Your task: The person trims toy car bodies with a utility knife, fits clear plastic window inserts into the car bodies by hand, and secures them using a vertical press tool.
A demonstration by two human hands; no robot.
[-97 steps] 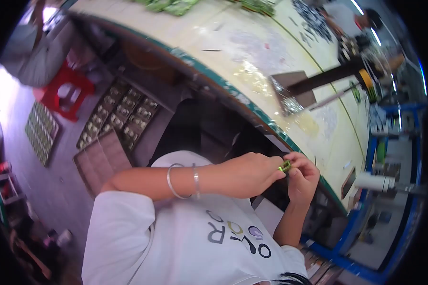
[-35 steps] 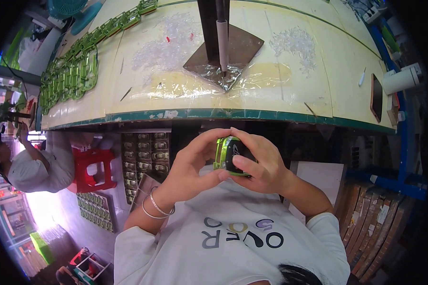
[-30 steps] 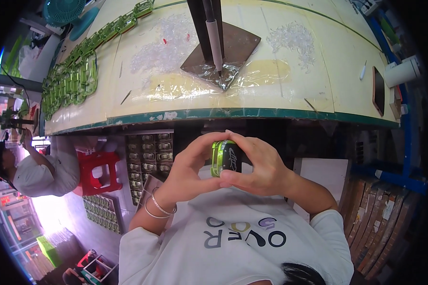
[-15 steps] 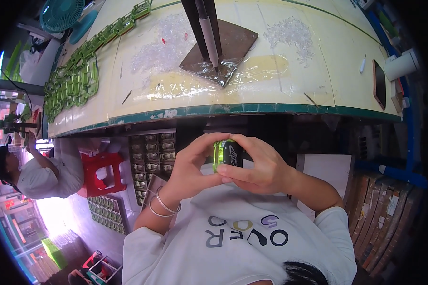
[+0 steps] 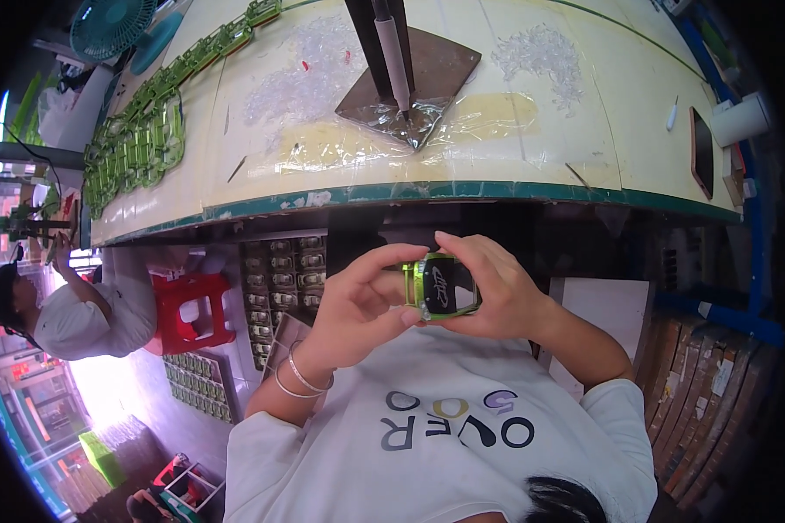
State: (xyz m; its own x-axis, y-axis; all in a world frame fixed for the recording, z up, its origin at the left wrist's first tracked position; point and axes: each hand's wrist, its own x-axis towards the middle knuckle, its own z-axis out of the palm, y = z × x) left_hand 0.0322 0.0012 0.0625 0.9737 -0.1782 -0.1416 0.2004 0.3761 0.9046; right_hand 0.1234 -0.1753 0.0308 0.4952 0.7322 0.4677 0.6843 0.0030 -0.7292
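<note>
You hold the small bright-green and black shell-like piece [image 5: 442, 286] between your 2 hands, off the surface, in the space before its near edge and above your lap. Your left hand [image 5: 358, 305] is curved around the green rim at the left side, with thumb below and index finger above. Your right hand [image 5: 510, 292] is closed on the right side of the piece, its fingers along the upper edge. So both hands are gripping the same thing.

What has just changed is the angle: 0.5 s ago the piece was seen more narrow, with your right thumb lying across its front. Now the black face is turned more toward your eyes and that thumb does not cover it. A pale patch shows at its right part; I cannot tell if it is an opening or a reflection. For the work in hand, this seems to mean the face can be better seen, while the grip remains shared.

On the cream-coloured surface with green edge [image 5: 584, 148], the flat brown plate [image 5: 453, 61] and the many linked-looking green frames [image 5: 135, 152] lie well apart from your hands.
</note>
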